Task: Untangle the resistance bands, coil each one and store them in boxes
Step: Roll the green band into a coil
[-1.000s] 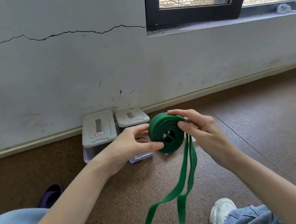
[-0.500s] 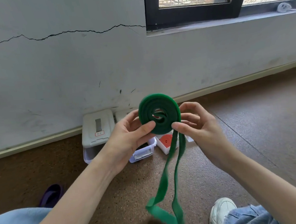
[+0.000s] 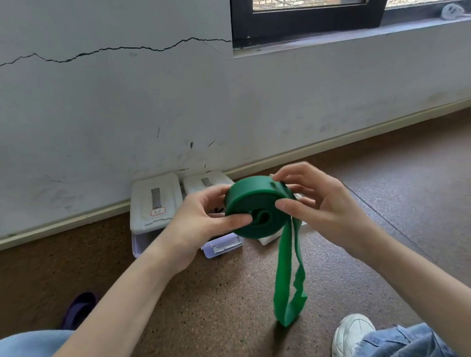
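A green resistance band is mostly wound into a thick coil held in the air before me. My left hand pinches the coil's left side, thumb on its face near the centre. My right hand holds the right side, thumb on the face and fingers over the rim. A short loop of loose green band hangs from the coil down toward the floor. Two white-lidded storage boxes stand against the wall behind my hands. A purple band lies on the floor at the left.
I sit on a brown speckled floor with my jeans-clad legs and a white shoe at the bottom. The grey cracked wall and skirting run behind the boxes. A window sits at the top right. Another white box is partly hidden behind my right hand.
The coil has been lowered and tilted, and more band has been wound on. The hanging tail is shorter and its end has lifted higher off the floor.
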